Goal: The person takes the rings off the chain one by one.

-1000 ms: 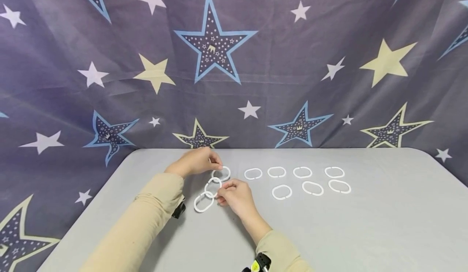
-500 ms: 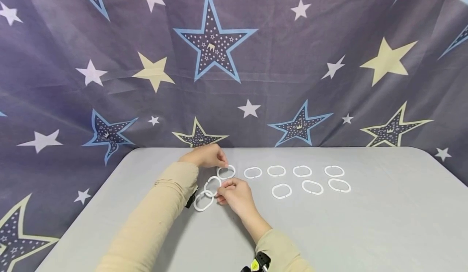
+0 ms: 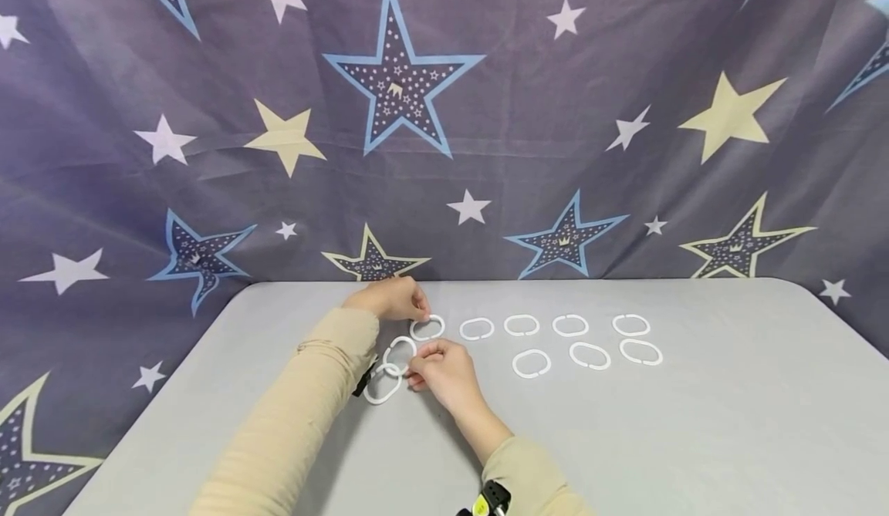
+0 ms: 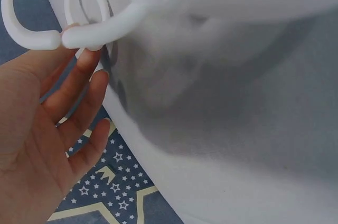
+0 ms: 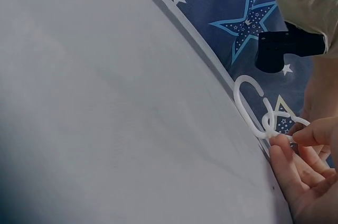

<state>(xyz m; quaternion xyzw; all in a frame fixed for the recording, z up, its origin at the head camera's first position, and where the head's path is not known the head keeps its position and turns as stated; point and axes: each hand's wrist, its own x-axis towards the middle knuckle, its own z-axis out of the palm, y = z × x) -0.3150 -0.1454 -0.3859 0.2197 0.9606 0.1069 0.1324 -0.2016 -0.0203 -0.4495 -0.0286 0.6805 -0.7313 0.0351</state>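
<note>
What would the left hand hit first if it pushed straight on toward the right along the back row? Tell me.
The left hand pinches a white ring at its fingertips. Going on rightward, it would probably meet the next loose ring in the back row first, lying flat on the grey table; depth is hard to judge.

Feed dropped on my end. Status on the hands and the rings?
Left hand pinches loose ring. Right hand pinches two-ring chain. Seven spare rings lie apart to the right on the table. Nothing between them.

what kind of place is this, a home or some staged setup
Likely a staged recording setup: a purple star-printed cloth backdrop hangs behind a plain grey table, and white plastic oval rings lie in neat rows.
</note>
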